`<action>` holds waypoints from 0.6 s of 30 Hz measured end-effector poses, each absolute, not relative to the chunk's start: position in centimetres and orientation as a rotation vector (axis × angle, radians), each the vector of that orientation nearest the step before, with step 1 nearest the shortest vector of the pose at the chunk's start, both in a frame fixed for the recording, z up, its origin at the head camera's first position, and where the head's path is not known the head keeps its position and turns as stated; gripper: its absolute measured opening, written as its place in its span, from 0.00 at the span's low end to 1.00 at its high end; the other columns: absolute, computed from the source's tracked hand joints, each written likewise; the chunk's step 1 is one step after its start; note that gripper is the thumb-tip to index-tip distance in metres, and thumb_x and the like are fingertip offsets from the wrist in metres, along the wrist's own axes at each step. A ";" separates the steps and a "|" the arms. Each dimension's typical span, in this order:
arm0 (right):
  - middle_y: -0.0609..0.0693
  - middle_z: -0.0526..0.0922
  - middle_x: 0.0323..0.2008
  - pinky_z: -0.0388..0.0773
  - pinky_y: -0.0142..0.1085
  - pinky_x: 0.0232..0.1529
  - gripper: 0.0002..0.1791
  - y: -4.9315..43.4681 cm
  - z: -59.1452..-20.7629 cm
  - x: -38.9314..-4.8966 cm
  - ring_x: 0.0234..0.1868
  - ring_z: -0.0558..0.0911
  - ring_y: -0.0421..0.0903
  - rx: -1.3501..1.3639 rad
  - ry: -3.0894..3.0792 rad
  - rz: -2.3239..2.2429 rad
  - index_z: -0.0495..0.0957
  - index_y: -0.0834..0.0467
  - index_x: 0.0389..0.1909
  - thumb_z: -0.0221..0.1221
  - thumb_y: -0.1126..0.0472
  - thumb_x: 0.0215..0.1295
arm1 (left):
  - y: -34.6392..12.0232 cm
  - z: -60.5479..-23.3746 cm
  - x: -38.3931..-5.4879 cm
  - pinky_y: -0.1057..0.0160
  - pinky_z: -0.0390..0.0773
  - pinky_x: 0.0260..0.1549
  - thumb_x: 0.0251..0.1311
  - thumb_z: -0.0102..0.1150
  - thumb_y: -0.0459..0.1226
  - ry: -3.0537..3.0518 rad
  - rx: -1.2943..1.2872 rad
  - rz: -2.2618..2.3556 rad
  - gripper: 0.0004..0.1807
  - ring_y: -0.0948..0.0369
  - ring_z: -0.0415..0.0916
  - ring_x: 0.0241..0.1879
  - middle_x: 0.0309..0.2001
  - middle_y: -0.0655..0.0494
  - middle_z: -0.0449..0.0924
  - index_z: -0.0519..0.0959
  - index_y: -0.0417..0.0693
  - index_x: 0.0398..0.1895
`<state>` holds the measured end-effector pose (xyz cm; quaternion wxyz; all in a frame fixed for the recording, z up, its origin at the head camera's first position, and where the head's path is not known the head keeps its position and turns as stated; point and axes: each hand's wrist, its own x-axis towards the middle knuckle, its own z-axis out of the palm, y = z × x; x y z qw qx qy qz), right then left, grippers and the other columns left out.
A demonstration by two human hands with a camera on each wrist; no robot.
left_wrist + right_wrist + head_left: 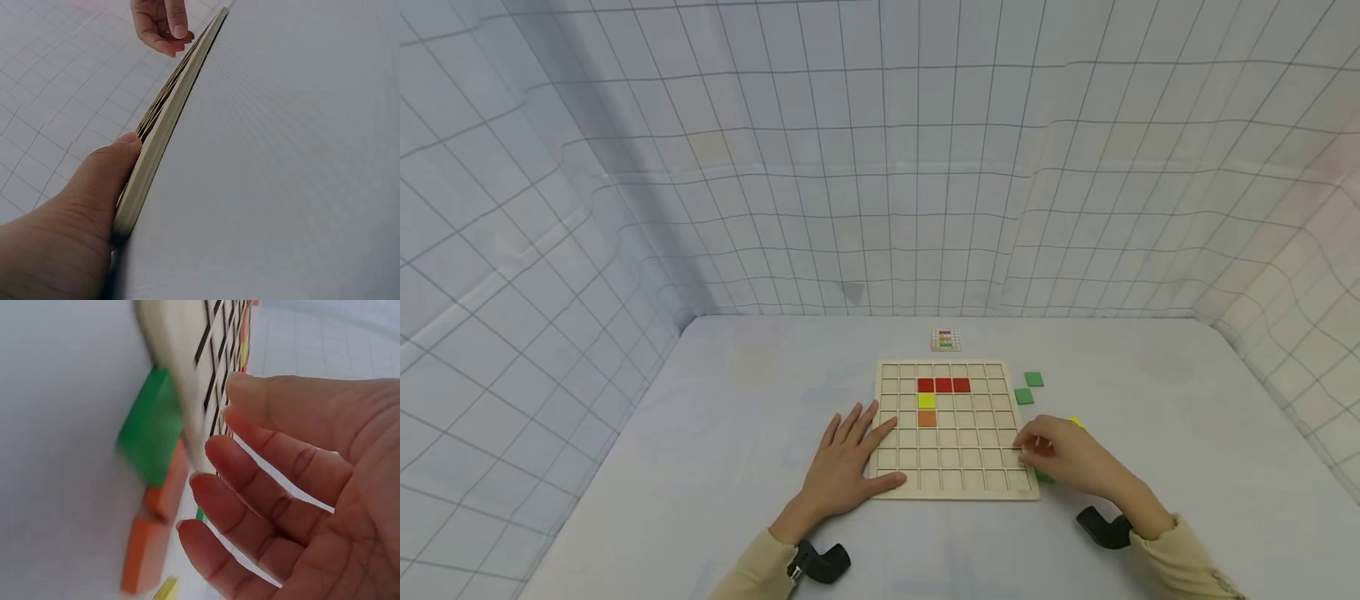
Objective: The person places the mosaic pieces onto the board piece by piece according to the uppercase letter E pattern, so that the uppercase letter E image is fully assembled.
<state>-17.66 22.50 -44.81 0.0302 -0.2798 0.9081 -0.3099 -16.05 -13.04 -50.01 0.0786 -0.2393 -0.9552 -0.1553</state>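
Observation:
A pale wooden grid board lies on the white table. In its cells sit a row of red tiles, a yellow tile and an orange tile. My left hand rests spread on the board's left edge, thumb over the near left corner. Over the right edge hovers my right hand, fingers loosely bent, with nothing visible between thumb and fingertips in the right wrist view. Beneath it, a green tile touches or nearly touches the board's edge, beside orange tiles.
Two loose green tiles, one of them a far green tile, lie right of the board. Another yellow tile is partly hidden behind my right hand. A small card with a coloured grid pattern lies beyond the board. Grid-patterned curtains enclose the table.

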 end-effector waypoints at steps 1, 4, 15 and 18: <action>0.36 0.74 0.28 0.73 0.32 0.31 0.06 22.9 -44.9 -17.7 0.30 0.73 0.36 -0.840 2.822 -0.937 0.80 0.52 0.34 0.66 0.64 0.58 | -13.0 -50.0 -16.1 0.45 0.38 0.66 0.55 0.44 0.71 -2.862 -0.717 -0.464 0.45 0.51 0.40 0.72 0.74 0.53 0.46 0.58 0.61 0.73; 0.37 0.73 0.28 0.73 0.34 0.33 0.07 23.8 -45.3 -17.8 0.32 0.72 0.38 -0.787 2.882 -0.885 0.81 0.51 0.33 0.67 0.65 0.56 | -13.0 -49.9 -16.0 0.45 0.39 0.66 0.56 0.44 0.71 -2.862 -0.717 -0.465 0.45 0.51 0.40 0.72 0.74 0.52 0.46 0.58 0.61 0.73; 0.39 0.75 0.32 0.71 0.33 0.32 0.08 25.4 -46.1 -18.1 0.31 0.71 0.39 -0.776 2.854 -0.935 0.83 0.54 0.36 0.68 0.63 0.55 | -13.0 -50.0 -16.0 0.46 0.38 0.66 0.55 0.46 0.70 -2.864 -0.722 -0.515 0.45 0.50 0.40 0.72 0.74 0.52 0.46 0.58 0.61 0.73; 0.39 0.75 0.32 0.70 0.32 0.30 0.08 25.6 -46.1 -18.3 0.30 0.70 0.39 -0.796 2.847 -0.956 0.83 0.54 0.36 0.68 0.63 0.55 | -13.1 -50.1 -16.1 0.46 0.37 0.67 0.55 0.46 0.70 -2.864 -0.721 -0.510 0.45 0.51 0.40 0.72 0.74 0.53 0.45 0.57 0.62 0.73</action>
